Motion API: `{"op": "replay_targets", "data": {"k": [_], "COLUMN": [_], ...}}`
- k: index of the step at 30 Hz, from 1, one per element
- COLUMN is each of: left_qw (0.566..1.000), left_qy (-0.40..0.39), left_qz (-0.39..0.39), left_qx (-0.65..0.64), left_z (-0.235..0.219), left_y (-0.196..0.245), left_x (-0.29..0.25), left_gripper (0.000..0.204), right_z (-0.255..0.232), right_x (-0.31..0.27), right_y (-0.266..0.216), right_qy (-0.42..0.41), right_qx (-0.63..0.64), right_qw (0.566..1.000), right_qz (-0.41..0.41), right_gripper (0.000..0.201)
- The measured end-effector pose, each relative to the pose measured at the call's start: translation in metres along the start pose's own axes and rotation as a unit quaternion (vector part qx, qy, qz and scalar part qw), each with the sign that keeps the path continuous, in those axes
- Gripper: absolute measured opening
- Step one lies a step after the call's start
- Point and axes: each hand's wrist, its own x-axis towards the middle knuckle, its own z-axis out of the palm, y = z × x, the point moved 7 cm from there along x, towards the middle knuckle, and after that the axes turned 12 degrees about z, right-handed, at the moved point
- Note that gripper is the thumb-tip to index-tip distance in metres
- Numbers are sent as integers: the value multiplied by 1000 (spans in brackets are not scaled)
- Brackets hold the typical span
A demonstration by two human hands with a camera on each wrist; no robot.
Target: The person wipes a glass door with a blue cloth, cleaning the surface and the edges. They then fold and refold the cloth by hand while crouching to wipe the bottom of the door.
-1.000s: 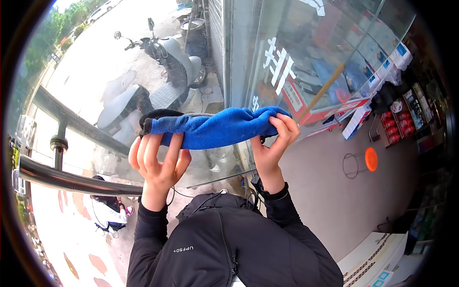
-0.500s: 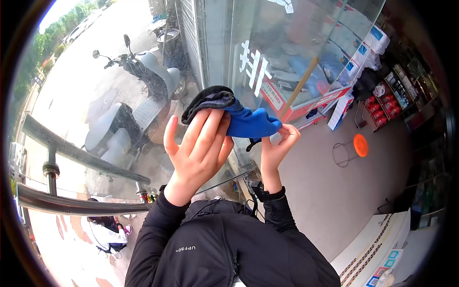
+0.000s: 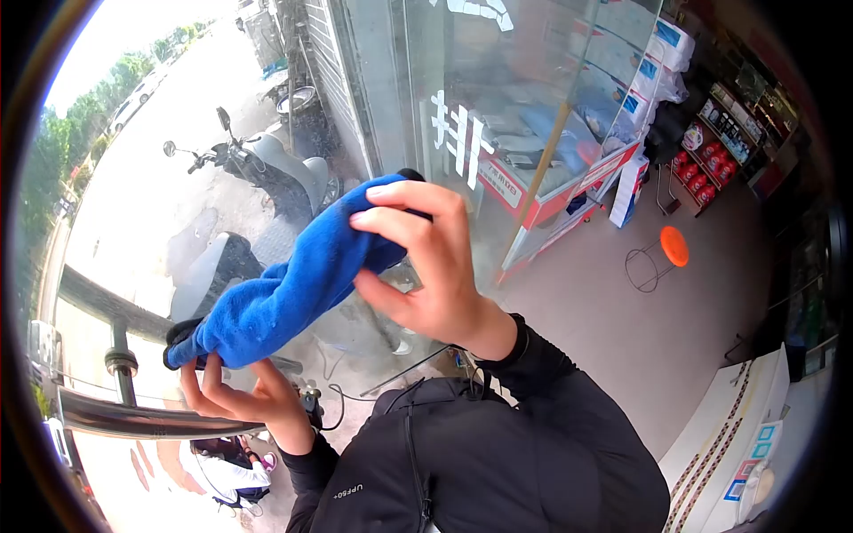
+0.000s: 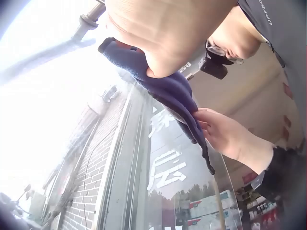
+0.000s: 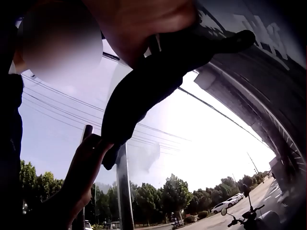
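A soft blue cloth (image 3: 289,302) with black trim stretches bunched and slanting between both hands in the head view. My left hand (image 3: 240,400) pinches its lower left end, where a dark edge shows. Higher and to the right, my right hand (image 3: 435,266) grips the other end, with the thumb below and the fingers over the top. In the left wrist view the cloth (image 4: 163,93) shows a folded dark edge and a narrow black strip hanging near the right hand (image 4: 225,132). Backlit in the right wrist view, the cloth (image 5: 148,88) arches as a dark shape.
Glass with white lettering (image 3: 462,142) stands ahead, a yellow pole (image 3: 542,178) slanting beside it. Beyond the glass is a parked scooter (image 3: 267,173). Metal rails (image 3: 133,413) run at left. An orange-topped stool (image 3: 673,247) stands on the floor at right.
The cloth was level, then bunched around the left hand, and is now stretched at a slant. My left hand has moved down and left; my right hand has moved up and left, onto the upper end.
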Motion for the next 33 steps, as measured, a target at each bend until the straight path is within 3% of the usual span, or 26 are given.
{"op": "replay_targets", "data": {"k": [2, 5, 10, 13, 15, 17, 20, 27, 29, 32, 33], "left_qw": [999, 1000, 1000, 999, 997, 990, 979, 955, 953, 936, 929], "left_qy": [8, 5, 4, 8, -17, -63, -108, -121, -118, -148, -150], "left_qz": [-28, 1, 12, 26, 70, 123, 168, 247, 249, 269, 282], "left_qx": [-20, -4, -7, -31, -30, -28, -50, -116, -123, -171, -185], "left_z": [-5, -11, -2, 9, 19, 30, 42, 79, 85, 95, 98], "left_y": [-13, -16, -5, 5, 30, 53, 99, 194, 213, 236, 243], "left_x": [-6, -11, -8, 0, 17, 21, 30, 32, 30, 16, 9], "left_gripper": [30, 33, 35, 39, 47, 59, 60, 56, 57, 57, 56], "right_z": [36, 66, 47, 14, -9, -35, -75, -140, -149, -160, -158], "right_x": [-12, -28, 2, 32, 46, 51, 48, 43, 29, -18, -41], "right_y": [-19, -26, -27, -13, 3, 22, 50, 106, 121, 161, 170], "right_qy": [-53, -6, 44, 114, 132, 149, 165, 262, 269, 298, 299], "right_qx": [12, -46, -78, -78, -98, -103, -158, -207, -225, -251, -255], "right_qw": [998, 994, 986, 980, 978, 976, 971, 942, 936, 908, 906], "right_qz": [-18, -97, -144, -145, -131, -119, -71, -1, 13, 152, 157], "right_gripper": [57, 49, 31, 32, 27, 34, 38, 46, 47, 46, 46]}}
